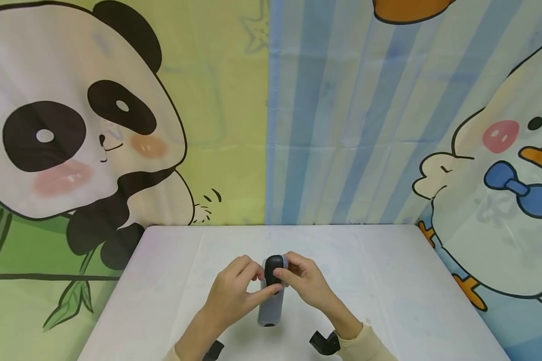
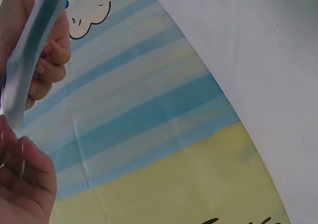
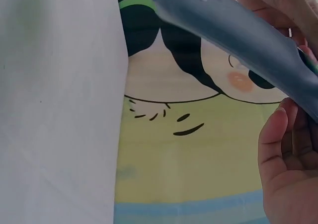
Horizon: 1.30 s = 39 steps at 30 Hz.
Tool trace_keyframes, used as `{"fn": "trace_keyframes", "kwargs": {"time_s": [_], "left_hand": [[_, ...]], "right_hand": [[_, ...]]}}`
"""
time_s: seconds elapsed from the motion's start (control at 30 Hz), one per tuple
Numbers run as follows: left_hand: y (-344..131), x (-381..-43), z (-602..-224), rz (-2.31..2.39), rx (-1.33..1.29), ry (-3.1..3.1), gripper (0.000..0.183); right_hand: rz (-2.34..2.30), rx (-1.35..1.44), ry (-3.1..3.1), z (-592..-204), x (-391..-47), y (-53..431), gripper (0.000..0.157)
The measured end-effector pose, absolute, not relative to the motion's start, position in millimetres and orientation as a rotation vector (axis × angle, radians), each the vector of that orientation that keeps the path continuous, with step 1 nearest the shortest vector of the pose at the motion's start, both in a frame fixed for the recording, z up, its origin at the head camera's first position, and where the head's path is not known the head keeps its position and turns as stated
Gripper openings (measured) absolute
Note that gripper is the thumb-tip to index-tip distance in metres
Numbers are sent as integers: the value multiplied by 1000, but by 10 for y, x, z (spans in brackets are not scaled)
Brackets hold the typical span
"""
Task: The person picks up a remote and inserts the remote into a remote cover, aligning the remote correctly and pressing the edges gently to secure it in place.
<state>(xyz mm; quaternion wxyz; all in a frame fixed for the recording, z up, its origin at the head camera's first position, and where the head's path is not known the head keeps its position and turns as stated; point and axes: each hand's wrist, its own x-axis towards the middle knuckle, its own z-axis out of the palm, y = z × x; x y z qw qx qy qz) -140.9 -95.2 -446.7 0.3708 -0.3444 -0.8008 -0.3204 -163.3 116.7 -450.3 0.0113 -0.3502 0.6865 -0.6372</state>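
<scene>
"Panda-printed cloth (image 1: 198, 125) backs the white rectangular table (image 1: 352, 271). Where's the long, grey, smooth-looking object (image 1: 271, 311) with the black oval piece (image 1: 274, 262)?"

"Above the table, towards six o'clock. Left hand (image 1: 235, 288) at its nine o'clock, right hand (image 1: 310, 286) at three, each grip pinching its upper end."

"Any danger?"

"Slack thumbs might let it slip and drop."

Grey handheld item (image 1: 271, 310): looks plastic, smooth; black inset (image 1: 274, 261), faintly glossy. Backdrop (image 1: 334, 125): printed cloth, lightly creased. Bench (image 1: 370, 276): matt, smooth.
</scene>
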Motion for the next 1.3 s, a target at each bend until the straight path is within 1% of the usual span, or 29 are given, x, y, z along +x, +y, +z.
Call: {"fn": "trace_keyframes", "kwargs": {"time_s": [0.13,0.27,0.37,0.43,0.47,0.53,0.6,0.73,0.8,0.9,1.0,1.07,1.1,1.2,1.3], "left_hand": [[-990,-1420,-4437,-927,-976,-2182,41],[-1029,-1432,-4405,-1228,-1147,-2274,32],[-1062,-1450,-4369,-1496,-1274,-2303,21],[-1089,-1458,-4349,-1614,-1307,-2306,14],[-1100,-1460,-4341,-1642,-1298,-2306,14],[-1109,-1459,-4333,-1582,-1254,-2290,18],[-1093,-1454,-4333,-1334,-1190,-2252,18],[-1008,-1426,-4332,-716,-1027,-2032,8],[-963,-1406,-4328,-588,-973,-1941,16],[-916,-1374,-4336,-722,-939,-1953,17],[-889,-1338,-4354,-1032,-824,-2000,7],[-871,-1319,-4356,-1226,-712,-2006,3],[-860,-1313,-4351,-1321,-649,-2004,3],[-830,-1301,-4329,-1569,-511,-1953,5],[-813,-1289,-4296,-1664,-530,-1854,10]], "right_hand": [[-1997,-1066,2056,-4511,-1629,1190,9],[-1994,-1118,1934,-4539,-1639,1222,10],[-2018,-1161,1821,-4546,-1651,1260,17],[-2034,-1183,1745,-4541,-1666,1276,23],[-2040,-1190,1721,-4538,-1675,1281,24],[-2038,-1191,1698,-4526,-1691,1288,24],[-2015,-1195,1700,-4514,-1703,1294,23],[-1931,-1219,1801,-4460,-1701,1321,16],[-1895,-1257,1847,-4424,-1701,1330,13],[-1852,-1327,1892,-4380,-1702,1325,9],[-1809,-1386,1897,-4357,-1694,1307,4],[-1756,-1423,1962,-4336,-1684,1290,6],[-1728,-1438,2000,-4323,-1679,1281,9],[-1654,-1448,2126,-4277,-1670,1249,11],[-1626,-1407,2208,-4231,-1667,1218,9]]}}
